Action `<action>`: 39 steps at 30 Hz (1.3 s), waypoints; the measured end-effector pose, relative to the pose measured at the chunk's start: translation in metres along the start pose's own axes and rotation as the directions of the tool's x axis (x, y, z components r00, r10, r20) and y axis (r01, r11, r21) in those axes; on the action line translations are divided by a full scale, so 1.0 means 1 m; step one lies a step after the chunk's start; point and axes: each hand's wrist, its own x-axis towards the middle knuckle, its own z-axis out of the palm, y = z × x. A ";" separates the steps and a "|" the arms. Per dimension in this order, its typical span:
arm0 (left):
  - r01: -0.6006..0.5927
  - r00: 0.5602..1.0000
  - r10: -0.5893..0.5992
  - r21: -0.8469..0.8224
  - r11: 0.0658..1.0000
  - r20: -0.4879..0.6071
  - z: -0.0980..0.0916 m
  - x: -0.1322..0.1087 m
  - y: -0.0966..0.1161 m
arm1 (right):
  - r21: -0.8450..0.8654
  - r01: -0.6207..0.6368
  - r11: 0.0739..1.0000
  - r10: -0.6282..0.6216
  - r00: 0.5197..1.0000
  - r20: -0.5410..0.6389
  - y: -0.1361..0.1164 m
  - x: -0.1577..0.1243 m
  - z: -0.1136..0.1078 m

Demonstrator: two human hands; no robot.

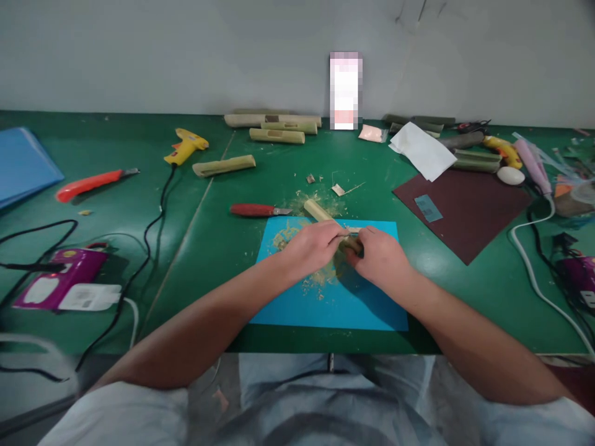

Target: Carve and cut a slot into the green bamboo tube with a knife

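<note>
A pale bamboo piece lies slanted over the far edge of a blue sheet. My left hand is closed at the middle of the bamboo, its fingertips pressed together near my right hand. Around the near end of the bamboo, my right hand is closed, thumb and fingers curled. A thin pale strip shows between both hands; what it is I cannot make out. Shavings are scattered on the sheet. Just beyond it lies a red-handled carving knife.
Several bamboo pieces lie by the wall, near a lit phone-like screen. Leftward are a yellow glue gun, a red cutter and a purple power strip with cords. A maroon sheet and white paper lie right.
</note>
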 end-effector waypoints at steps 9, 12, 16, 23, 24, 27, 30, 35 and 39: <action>0.070 0.998 -0.070 -0.012 0.997 0.007 0.000 0.002 0.005 | -0.012 0.016 1.000 -0.016 1.000 -0.012 0.001 -0.001 -0.001; 0.061 0.998 -0.061 0.002 0.998 0.025 -0.001 0.002 0.007 | 0.003 0.015 1.000 -0.015 1.000 -0.019 0.002 -0.001 0.001; 0.076 0.997 -0.076 -0.005 0.997 0.008 -0.002 -0.002 0.008 | 0.009 0.029 1.000 -0.029 0.999 -0.035 0.002 -0.002 0.004; 0.058 0.997 -0.059 0.018 0.998 0.042 0.000 -0.002 0.006 | 0.024 -0.020 1.000 0.020 1.000 -0.011 0.001 0.000 0.003; 0.059 0.998 -0.060 0.017 0.998 0.036 0.000 -0.004 0.006 | 0.026 -0.019 0.999 0.019 1.000 -0.007 0.001 0.000 0.003; 0.055 0.998 -0.055 0.008 0.998 -0.007 0.002 -0.007 0.005 | 0.017 -0.005 1.000 0.005 1.000 -0.014 0.001 0.001 0.003; 0.011 0.999 -0.010 0.014 1.000 -0.033 0.006 -0.002 0.003 | 0.009 -0.010 1.000 0.010 0.999 -0.037 0.000 0.000 0.002; 0.018 1.000 -0.018 0.046 0.999 -0.012 0.003 -0.007 0.004 | 0.035 -0.027 0.999 0.027 0.999 -0.017 0.000 -0.001 0.003; 0.040 0.999 -0.039 0.029 0.999 -0.026 0.001 -0.010 0.004 | 0.041 -0.001 0.999 0.003 0.999 -0.032 0.000 -0.001 0.003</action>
